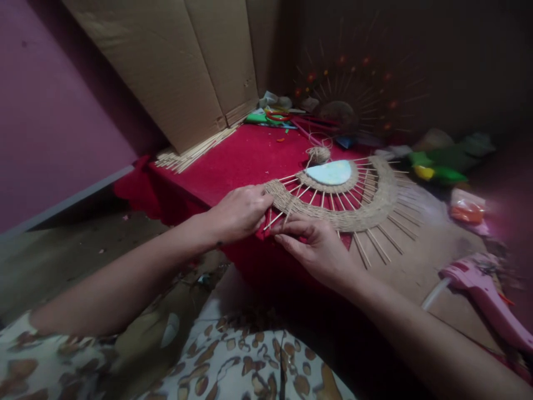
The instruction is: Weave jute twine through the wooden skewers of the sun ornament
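A half-round woven piece (366, 208) lies on the red cloth table (233, 166): thin wooden sticks fan out from a pale blue centre (331, 172), with jute twine woven across them in bands. My left hand (239, 214) is closed on the piece's near left end, fingers curled over the twine and sticks. My right hand (318, 244) sits just right of it, fingers pinched at a stick tip and the twine. A small ball of jute twine (318, 154) rests behind the piece.
A pink glue gun (485, 291) lies at the right edge. Cardboard sheets (187, 66) lean at the back left, with a bundle of sticks (191, 153) below. A finished sunburst piece (353, 94) and craft scraps crowd the far side.
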Tool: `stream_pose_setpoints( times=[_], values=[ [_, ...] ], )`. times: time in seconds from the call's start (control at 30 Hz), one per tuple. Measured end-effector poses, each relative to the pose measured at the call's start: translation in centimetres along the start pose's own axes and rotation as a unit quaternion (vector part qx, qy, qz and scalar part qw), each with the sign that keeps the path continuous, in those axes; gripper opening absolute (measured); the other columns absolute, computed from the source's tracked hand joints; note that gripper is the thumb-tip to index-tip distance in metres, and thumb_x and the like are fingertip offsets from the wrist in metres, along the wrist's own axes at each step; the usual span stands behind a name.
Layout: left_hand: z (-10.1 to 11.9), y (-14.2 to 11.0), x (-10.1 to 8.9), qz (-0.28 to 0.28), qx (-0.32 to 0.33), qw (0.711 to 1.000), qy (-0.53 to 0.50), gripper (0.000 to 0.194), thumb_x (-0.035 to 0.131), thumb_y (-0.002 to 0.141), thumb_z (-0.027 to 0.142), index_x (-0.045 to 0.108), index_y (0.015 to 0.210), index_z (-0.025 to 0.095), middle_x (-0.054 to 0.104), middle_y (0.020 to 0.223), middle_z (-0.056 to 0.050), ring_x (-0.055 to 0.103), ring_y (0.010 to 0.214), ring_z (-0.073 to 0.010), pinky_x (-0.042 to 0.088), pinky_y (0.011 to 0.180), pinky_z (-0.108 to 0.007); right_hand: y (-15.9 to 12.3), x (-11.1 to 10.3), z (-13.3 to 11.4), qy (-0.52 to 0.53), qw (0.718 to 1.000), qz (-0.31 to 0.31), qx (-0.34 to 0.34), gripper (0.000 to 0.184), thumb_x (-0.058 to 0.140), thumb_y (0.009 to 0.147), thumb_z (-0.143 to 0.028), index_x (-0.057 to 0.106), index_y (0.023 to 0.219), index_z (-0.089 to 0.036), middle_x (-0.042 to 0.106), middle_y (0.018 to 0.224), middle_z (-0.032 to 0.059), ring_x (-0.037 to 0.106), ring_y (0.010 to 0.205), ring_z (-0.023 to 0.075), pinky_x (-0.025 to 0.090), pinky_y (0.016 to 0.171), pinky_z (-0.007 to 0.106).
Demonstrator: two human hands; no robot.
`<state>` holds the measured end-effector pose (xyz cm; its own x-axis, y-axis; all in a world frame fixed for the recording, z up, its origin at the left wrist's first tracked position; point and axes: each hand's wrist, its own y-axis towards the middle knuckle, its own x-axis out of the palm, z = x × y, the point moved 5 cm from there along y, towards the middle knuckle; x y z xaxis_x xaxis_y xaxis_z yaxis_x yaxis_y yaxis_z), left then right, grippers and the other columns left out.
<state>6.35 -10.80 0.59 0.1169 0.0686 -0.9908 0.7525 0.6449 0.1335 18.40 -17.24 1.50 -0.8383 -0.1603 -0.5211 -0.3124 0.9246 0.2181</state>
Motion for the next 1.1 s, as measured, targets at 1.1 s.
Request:
stream_pose_setpoints(
  times=[1.1],
  values=[
    [-0.6, -0.6, 0.0, 0.063, 0.026, 0.997, -0.046, 0.018, 0.045, 0.079, 0.007, 0.059, 0.086, 0.014, 0.058, 0.081, -0.006, 0.055, 0.074, -0.0165, 0.044, 0.067, -0.028, -1.6, -4.1, 1.9, -0.176, 0.984, 0.017, 0.015, 0.017, 0.055, 0.085, -0.015, 0.064, 0.071, -0.017, 0.062, 0.076, 0.0050, 0.056, 0.068, 0.0147, 0.044, 0.064, 0.030]
  ],
)
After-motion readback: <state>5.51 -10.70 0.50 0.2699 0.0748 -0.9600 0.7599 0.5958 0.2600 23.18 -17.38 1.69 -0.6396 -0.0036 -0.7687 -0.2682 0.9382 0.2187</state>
